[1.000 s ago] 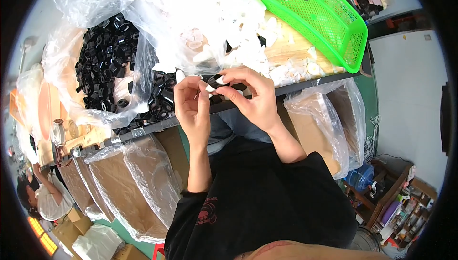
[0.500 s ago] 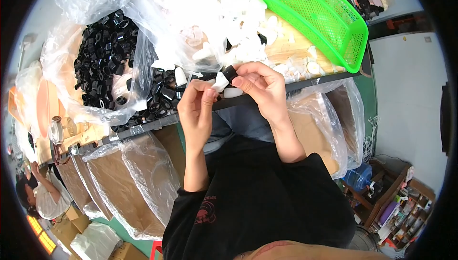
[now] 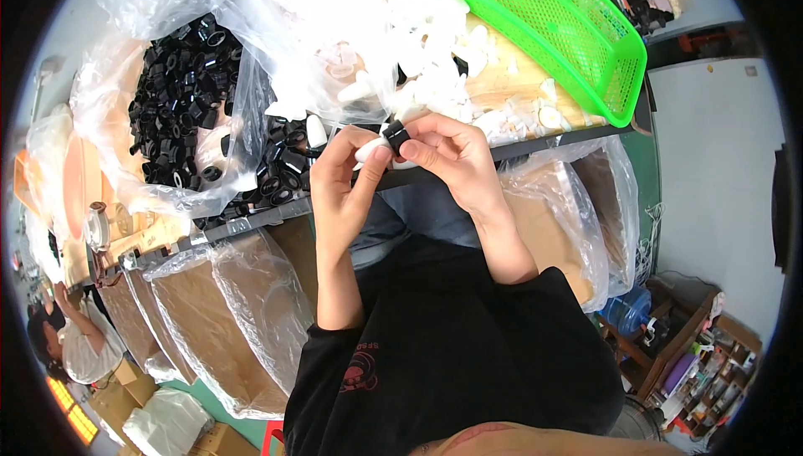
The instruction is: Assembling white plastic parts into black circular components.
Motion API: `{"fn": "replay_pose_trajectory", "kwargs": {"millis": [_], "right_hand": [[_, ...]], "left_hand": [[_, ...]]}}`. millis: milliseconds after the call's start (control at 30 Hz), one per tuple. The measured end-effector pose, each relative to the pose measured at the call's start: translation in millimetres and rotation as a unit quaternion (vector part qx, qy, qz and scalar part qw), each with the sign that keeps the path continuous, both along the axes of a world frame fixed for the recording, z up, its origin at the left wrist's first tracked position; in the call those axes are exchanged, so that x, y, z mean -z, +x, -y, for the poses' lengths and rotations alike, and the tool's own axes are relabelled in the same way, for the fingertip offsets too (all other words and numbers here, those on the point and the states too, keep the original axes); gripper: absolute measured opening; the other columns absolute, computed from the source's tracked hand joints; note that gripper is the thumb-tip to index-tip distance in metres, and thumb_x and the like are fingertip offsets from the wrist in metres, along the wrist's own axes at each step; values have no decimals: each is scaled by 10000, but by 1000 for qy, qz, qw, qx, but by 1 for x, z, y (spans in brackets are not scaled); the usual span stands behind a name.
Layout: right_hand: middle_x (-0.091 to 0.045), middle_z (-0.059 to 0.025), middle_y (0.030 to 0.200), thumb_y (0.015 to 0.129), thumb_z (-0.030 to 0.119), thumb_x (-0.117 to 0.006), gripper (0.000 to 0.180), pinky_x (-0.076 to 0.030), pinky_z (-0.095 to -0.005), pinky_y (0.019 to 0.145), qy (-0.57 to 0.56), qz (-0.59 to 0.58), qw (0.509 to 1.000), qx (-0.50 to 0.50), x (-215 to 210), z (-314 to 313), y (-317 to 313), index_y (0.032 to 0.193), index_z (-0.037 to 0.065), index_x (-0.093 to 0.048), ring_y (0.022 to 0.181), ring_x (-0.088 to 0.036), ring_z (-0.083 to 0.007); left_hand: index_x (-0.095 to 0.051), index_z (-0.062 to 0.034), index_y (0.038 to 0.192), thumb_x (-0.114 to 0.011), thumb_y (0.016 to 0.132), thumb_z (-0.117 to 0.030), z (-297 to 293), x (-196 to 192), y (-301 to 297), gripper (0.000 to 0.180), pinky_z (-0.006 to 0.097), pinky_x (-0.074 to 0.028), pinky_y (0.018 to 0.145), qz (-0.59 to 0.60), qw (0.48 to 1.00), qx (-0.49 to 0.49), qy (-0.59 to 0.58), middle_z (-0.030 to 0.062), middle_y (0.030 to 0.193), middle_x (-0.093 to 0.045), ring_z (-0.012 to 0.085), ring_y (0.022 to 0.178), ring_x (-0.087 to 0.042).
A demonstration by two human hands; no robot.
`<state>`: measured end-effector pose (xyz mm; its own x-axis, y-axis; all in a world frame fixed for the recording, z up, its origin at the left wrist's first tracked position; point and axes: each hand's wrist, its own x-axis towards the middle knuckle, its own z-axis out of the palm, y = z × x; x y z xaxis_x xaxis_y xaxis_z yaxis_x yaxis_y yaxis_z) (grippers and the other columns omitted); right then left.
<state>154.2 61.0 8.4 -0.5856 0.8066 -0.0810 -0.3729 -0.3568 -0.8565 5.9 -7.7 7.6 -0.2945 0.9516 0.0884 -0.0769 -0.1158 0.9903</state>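
Observation:
My left hand (image 3: 345, 180) pinches a small white tapered plastic piece (image 3: 370, 150) between thumb and fingers. My right hand (image 3: 458, 157) grips a short black ring-shaped cap (image 3: 396, 135). The two parts meet end to end above the bench's front edge; how deep one sits in the other is hidden by my fingers. Just left of my hands, another white tapered piece (image 3: 315, 132) lies beside loose black rings (image 3: 280, 180). A heap of white pieces (image 3: 418, 29), washed out by glare, spreads beyond my hands.
A clear plastic bag (image 3: 109, 121) full of black rings (image 3: 184, 96) stands at the left. At the far right, a green basket (image 3: 577, 79) holds a few black-and-white pieces. Plastic-wrapped cartons (image 3: 226, 314) stand under the bench. Another person (image 3: 84, 339) is at far left.
The white piece and the black ring have come together; before, the white piece was tilted beside the ring. My left hand has moved slightly right, toward the right hand.

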Motion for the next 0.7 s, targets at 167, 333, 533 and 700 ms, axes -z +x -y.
{"fn": "replay_pose_trajectory", "kwargs": {"millis": [167,333,533,700], "right_hand": [[-645,-80,984,878,2,-662,146,-510,-277,828,5,16,1000,-20,-2,1,-2,1008,-58,-629,914,-622,-140],[-638,-91,1027,827,-12,-712,171,-513,-274,810,189,56,980,18,-4,0,-2,977,-11,-631,892,-623,-145],[-641,-113,1074,752,12,-762,217,-533,-280,763,414,212,885,37,-37,6,-1,921,33,-627,913,-658,-221],[-638,-129,1079,765,-11,-741,184,-545,-292,726,489,194,847,78,-33,-3,4,910,31,-638,841,-682,-219]], "left_hand": [[-591,32,941,-625,918,-48,2,2,-9,90,234,-450,748,25,998,39,31,48,898,-600,107,802,-563],[-605,42,974,-651,884,-36,0,2,-13,127,269,-471,818,-25,996,57,66,69,943,-615,142,861,-582],[-654,60,1049,-706,827,-47,2,13,-15,252,314,-493,866,-32,988,10,154,161,1027,-664,229,962,-633],[-660,65,1030,-717,820,-67,0,12,-9,254,332,-498,862,-25,984,-9,178,180,1028,-672,251,961,-641]]}}
